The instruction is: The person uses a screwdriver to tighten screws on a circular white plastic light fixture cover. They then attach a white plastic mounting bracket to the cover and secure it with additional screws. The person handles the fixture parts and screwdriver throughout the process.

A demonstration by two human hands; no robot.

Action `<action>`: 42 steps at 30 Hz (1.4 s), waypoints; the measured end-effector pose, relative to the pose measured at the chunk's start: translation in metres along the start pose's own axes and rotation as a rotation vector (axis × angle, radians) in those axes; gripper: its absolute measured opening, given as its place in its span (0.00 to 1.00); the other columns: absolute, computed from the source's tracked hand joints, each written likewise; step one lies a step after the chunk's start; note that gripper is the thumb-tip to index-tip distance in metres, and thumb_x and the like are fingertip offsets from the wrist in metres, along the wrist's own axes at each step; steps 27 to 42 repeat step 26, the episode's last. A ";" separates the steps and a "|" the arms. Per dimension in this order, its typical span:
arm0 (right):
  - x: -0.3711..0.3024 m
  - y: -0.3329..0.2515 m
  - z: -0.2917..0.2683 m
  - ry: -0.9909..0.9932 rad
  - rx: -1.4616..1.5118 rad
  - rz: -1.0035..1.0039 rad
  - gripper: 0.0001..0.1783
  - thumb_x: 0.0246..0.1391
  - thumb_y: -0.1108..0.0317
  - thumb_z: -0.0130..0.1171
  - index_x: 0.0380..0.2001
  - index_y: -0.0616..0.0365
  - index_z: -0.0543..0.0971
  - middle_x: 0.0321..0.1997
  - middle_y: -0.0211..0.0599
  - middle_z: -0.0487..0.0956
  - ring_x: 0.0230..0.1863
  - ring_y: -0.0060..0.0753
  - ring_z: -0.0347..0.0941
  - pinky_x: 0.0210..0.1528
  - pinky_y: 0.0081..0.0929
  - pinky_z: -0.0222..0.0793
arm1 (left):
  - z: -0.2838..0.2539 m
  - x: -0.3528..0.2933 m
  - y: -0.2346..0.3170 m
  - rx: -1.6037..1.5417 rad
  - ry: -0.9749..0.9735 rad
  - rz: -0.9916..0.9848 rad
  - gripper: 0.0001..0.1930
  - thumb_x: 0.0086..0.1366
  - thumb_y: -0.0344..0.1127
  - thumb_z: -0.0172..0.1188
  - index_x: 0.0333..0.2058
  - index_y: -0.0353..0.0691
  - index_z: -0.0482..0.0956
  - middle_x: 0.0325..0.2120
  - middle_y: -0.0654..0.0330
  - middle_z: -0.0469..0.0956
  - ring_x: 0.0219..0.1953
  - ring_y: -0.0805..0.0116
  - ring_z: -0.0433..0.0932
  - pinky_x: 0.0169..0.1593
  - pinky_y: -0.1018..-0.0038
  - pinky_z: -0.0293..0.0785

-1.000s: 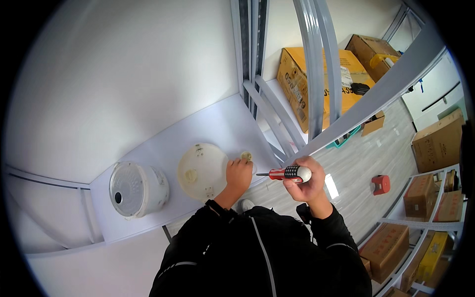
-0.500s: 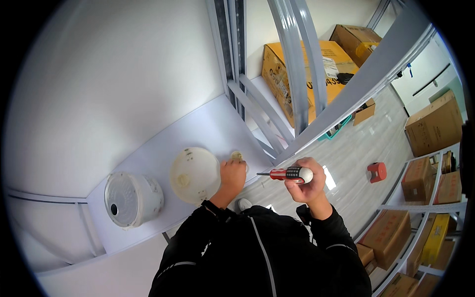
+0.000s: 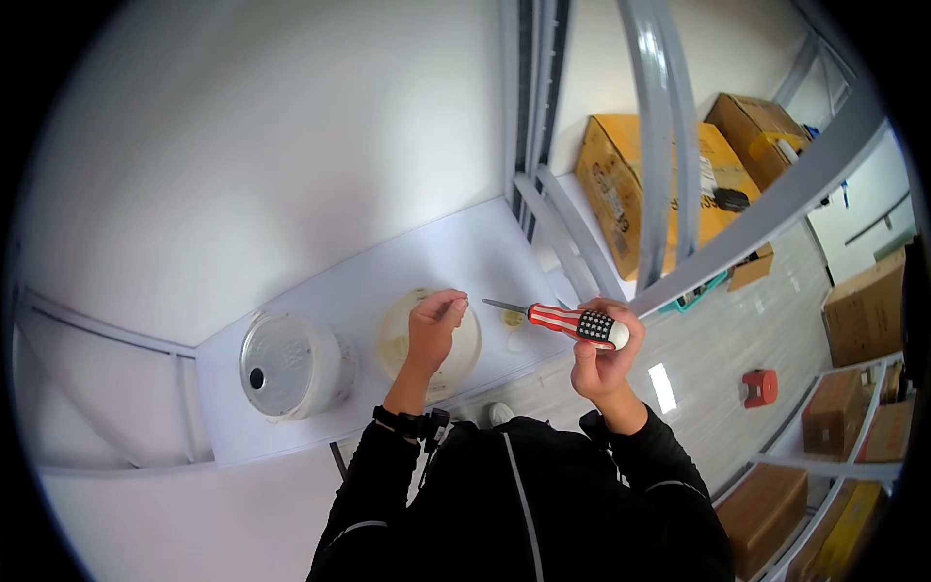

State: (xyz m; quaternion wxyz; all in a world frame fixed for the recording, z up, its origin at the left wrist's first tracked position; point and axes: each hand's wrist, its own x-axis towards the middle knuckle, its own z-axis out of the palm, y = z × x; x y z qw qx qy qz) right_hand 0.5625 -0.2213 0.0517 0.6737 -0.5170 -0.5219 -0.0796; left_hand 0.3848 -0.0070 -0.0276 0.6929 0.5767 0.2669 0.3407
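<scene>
My right hand (image 3: 606,359) grips a screwdriver (image 3: 567,321) by its red, white and black patterned handle, the shaft pointing left. Just left of its tip, my left hand (image 3: 436,330) is raised with thumb and fingertips pinched together; a tiny dark bit shows at the fingertips, too small to name. Beneath the left hand lies a round whitish lid or dish (image 3: 468,351) with stains, partly covered by the hand. A small yellowish round piece (image 3: 512,318) rests on the white shelf (image 3: 388,257), behind the screwdriver shaft. At the left stands a white plastic tub (image 3: 335,373) with a dark round hole.
Grey metal uprights (image 3: 652,145) and a slanting beam (image 3: 776,228) rise at the right of the shelf. Behind them sits a yellow carton (image 3: 611,184). A red stool (image 3: 760,388) stands on the floor, near racks with brown cartons (image 3: 766,509).
My left hand has lifted off the small yellowish piece and moved left over the round lid, fingertips pinched. The screwdriver stays in my right hand. The whole view has shifted.
</scene>
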 end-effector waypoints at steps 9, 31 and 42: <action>0.011 0.002 0.055 -0.093 0.141 -0.032 0.34 0.66 0.64 0.68 0.65 0.63 0.60 0.53 0.60 0.76 0.50 0.45 0.78 0.55 0.41 0.74 | -0.035 -0.025 0.038 -0.105 0.065 0.128 0.07 0.74 0.30 0.67 0.47 0.35 0.85 0.33 0.67 0.82 0.32 0.80 0.74 0.38 0.80 0.71; 0.019 -0.006 0.117 -0.158 0.278 -0.015 0.35 0.69 0.60 0.66 0.66 0.63 0.60 0.57 0.59 0.75 0.52 0.43 0.77 0.57 0.40 0.73 | -0.093 -0.035 0.050 -0.150 0.124 0.118 0.07 0.74 0.28 0.65 0.47 0.36 0.85 0.33 0.67 0.82 0.35 0.80 0.77 0.40 0.81 0.74; 0.019 -0.006 0.117 -0.158 0.278 -0.015 0.35 0.69 0.60 0.66 0.66 0.63 0.60 0.57 0.59 0.75 0.52 0.43 0.77 0.57 0.40 0.73 | -0.093 -0.035 0.050 -0.150 0.124 0.118 0.07 0.74 0.28 0.65 0.47 0.36 0.85 0.33 0.67 0.82 0.35 0.80 0.77 0.40 0.81 0.74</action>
